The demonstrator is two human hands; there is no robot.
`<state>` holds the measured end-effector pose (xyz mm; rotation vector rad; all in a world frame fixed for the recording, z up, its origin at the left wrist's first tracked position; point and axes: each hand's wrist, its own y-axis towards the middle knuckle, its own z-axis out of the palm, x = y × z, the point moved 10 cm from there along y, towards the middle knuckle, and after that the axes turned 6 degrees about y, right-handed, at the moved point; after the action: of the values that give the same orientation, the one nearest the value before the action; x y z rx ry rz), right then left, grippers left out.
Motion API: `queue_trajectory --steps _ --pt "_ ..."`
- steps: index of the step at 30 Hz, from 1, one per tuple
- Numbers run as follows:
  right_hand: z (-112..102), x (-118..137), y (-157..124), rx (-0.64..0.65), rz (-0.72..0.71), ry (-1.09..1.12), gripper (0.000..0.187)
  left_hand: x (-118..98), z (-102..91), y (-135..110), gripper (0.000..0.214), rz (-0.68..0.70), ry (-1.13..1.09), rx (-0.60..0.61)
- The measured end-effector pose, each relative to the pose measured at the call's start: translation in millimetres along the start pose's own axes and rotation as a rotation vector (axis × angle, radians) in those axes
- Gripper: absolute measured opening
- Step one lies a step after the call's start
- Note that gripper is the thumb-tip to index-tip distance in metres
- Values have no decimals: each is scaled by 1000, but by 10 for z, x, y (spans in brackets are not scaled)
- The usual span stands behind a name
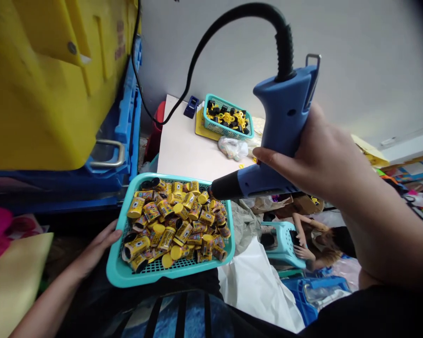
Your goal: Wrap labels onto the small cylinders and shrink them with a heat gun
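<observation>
My right hand (313, 150) is shut around the grip of a blue hot-glue gun (282, 112), with a black cable rising from its top. The gun's black nozzle (219, 188) points down and left, just above the far right part of a teal mesh tray (127, 278). The tray rests in front of my body, heaped with several yellow-and-black cylindrical parts (172, 230) and some loose yellow caps. My left hand (98, 246) grips the tray's left rim.
A teal basket (227, 117) of yellow and black parts stands on a pale tabletop (185, 145), beside a blue tape dispenser (191, 106) and a plastic bag (232, 148). A yellow bin (38, 80) sits on a blue crate (127, 117) at left. A co-worker's arms (303, 239) show at lower right.
</observation>
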<state>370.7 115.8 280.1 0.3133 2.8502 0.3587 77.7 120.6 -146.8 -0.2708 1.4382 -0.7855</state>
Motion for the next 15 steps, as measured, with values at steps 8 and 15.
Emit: queue_trajectory --steps 8,15 --pt "-43 157 17 -37 -27 21 78 49 -8 35 91 -15 31 28" --pt "-88 250 99 -76 -36 47 70 -13 -6 22 88 -3 28 13"
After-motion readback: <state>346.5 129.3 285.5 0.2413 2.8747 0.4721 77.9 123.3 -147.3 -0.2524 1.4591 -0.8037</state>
